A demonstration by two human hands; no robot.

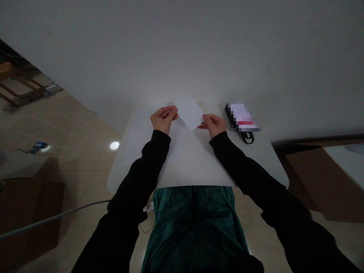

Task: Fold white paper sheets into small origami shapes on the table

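- Left hand pinches one corner of a white paper square above a white table
- Right hand clamps the opposite corner, thumb against fingers

So the table sits in front of a wall, paper between the left hand and right hand. Another sheet lies on the tabletop's left part, strapped case over right. Box off left, carton off right, stool way back left.
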